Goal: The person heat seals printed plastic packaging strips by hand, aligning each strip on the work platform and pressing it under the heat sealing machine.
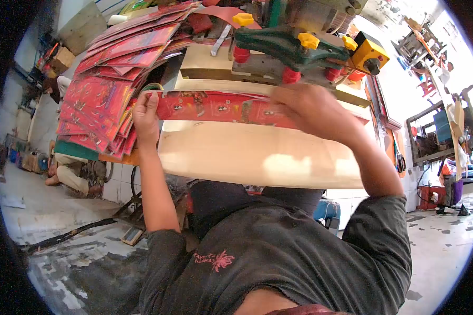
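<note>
A long red printed strip (226, 108), with small pictures along it, stretches across the pale board (231, 149) in front of me. My left hand (147, 113) pinches its left end between thumb and fingers. Over the strip's right part is my right hand (315, 110), fingers curled and slightly blurred. Whether it grips the strip or something else is hidden. Left of my left hand lies a thick, fanned pile of red printed sheets (97, 100). Behind the strip stands a press with a dark green frame (294, 50) and yellow knobs (308, 41).
A yellow control box (370, 55) with a black knob sits right of the press. The board's rounded front edge is close to my lap. At far left, a seated person's leg (71, 176) shows on the floor. A metal rack (436, 128) stands at right.
</note>
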{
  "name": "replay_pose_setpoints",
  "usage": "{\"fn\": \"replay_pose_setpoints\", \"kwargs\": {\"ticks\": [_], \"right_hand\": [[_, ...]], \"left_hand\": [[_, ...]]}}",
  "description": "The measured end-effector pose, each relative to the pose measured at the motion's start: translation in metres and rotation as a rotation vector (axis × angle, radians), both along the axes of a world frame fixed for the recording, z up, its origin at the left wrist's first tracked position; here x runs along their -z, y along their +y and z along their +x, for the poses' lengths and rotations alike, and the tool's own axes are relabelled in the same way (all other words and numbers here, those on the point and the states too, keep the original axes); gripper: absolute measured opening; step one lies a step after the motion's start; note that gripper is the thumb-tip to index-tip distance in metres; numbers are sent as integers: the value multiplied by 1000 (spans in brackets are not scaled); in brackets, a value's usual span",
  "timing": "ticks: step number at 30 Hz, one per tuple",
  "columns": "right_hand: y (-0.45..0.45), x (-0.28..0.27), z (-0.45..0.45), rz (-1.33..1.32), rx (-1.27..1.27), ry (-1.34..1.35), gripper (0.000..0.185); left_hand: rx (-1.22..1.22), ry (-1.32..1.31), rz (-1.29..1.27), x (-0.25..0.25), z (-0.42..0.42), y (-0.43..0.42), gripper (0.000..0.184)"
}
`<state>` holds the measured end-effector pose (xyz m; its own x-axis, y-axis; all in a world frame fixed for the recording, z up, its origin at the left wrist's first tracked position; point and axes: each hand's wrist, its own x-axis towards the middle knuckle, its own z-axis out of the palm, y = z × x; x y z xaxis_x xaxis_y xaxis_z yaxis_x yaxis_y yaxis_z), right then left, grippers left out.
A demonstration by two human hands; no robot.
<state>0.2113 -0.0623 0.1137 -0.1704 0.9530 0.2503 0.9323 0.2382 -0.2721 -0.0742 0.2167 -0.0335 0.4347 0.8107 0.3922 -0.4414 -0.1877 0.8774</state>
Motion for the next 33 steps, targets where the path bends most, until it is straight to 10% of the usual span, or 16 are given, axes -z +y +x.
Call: {"fn": "replay_pose_setpoints", "kwargs": {"ticks": [9, 15, 21, 23, 33], "right_hand": [[-192, -6, 173, -391, 912, -351, 12], [-314, 12, 259, -122, 1449, -606, 23], [-254, 43, 226, 359, 961, -203, 22], [-202, 35, 163, 270, 969, 397, 22], [-123, 41, 89, 133, 465, 51, 31]], "left_hand": [[-82, 73, 33, -5, -1, -2, 18], [-15, 35, 47, -1, -3, 3, 15], [27, 15, 14, 9, -8, 14, 12], [43, 33, 33, 3, -8, 7, 13], [30, 31, 18, -2, -6, 1, 13]]}}
